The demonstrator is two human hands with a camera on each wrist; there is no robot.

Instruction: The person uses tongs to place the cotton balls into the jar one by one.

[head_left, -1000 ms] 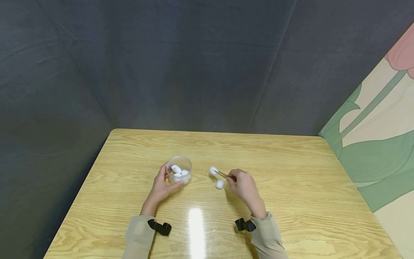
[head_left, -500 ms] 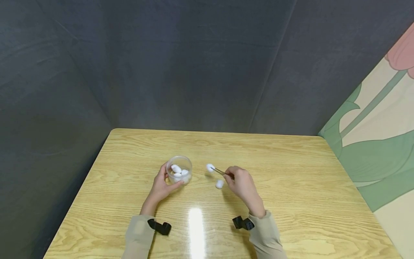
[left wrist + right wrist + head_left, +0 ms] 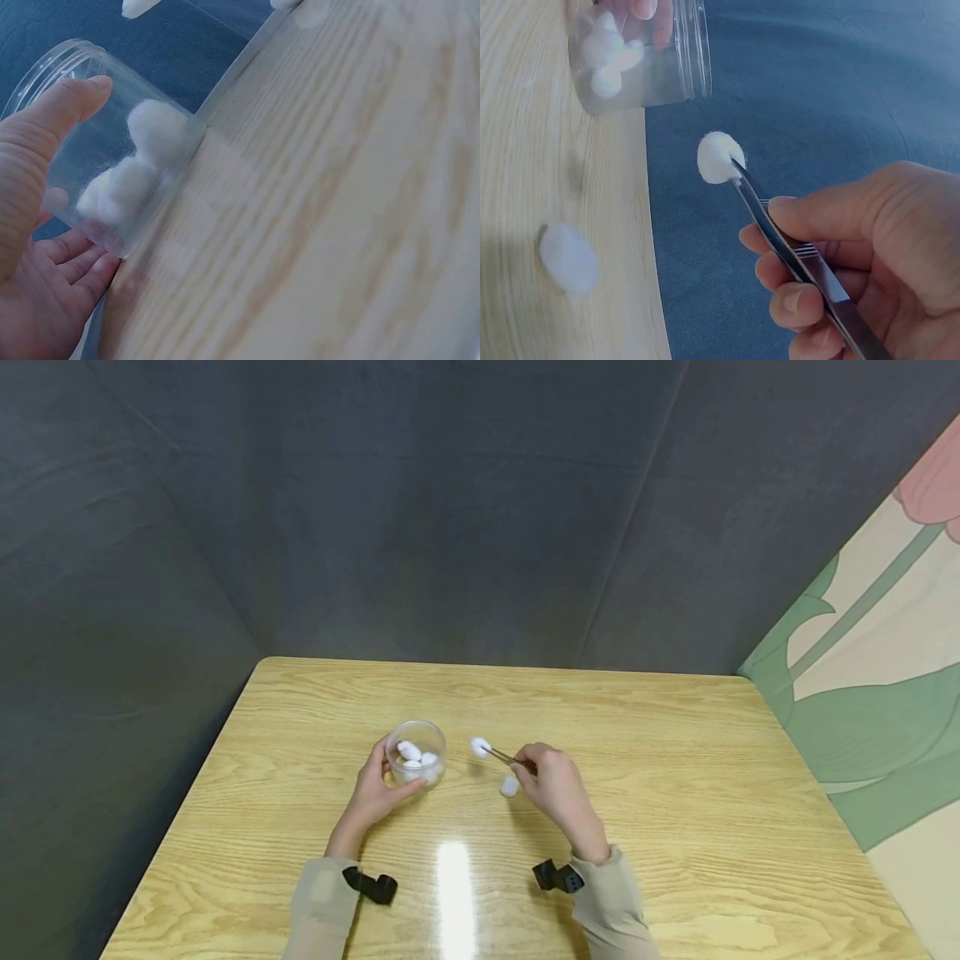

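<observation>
A clear plastic jar (image 3: 417,735) with no lid stands upright on the table, several white cotton balls (image 3: 135,184) inside it. My left hand (image 3: 378,789) holds the jar, thumb on the near side and fingers round the far left. In my right hand (image 3: 558,785) are metal tweezers (image 3: 780,244), pinched between thumb and fingers. Their tips grip one cotton ball (image 3: 720,157), held above the table to the right of the jar. A loose cotton ball (image 3: 509,787) lies on the table just below the tweezers in the head view.
The wood-grain table (image 3: 675,760) reaches well beyond both hands. A dark cloth (image 3: 450,510) hangs behind it, and a flowered panel (image 3: 885,693) borders the right side. A bright light reflection (image 3: 456,893) shows on the near tabletop.
My right hand has moved slightly left, carrying the tweezers and their cotton ball closer to the jar. The left hand, the jar and the loose cotton ball have stayed put.
</observation>
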